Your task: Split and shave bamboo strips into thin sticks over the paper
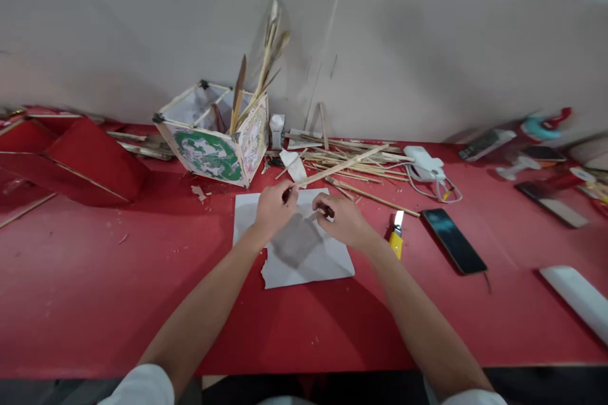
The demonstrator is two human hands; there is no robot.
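Observation:
My left hand (277, 207) is closed with fingers pinched around the near end of a pale bamboo strip (342, 166), which slants up and to the right over a pile of sticks. Beside it, my right hand (342, 220) is curled in a pinch; a thin pale sliver seems to poke out at its fingertips, too small to name. Both hands are above a sheet of white paper (308, 269) with a torn lower left corner, and their shadow falls on it. A yellow utility knife (396, 240) lies to the right of my right forearm.
A box-shaped lantern frame (206, 155) with printed panels holds upright sticks. Behind the paper lie loose bamboo sticks (370, 168). A red lantern-like form (95, 161) stands left. Rightward are a phone (453, 240), a white power strip (424, 161) with cable and a white bar (577, 297).

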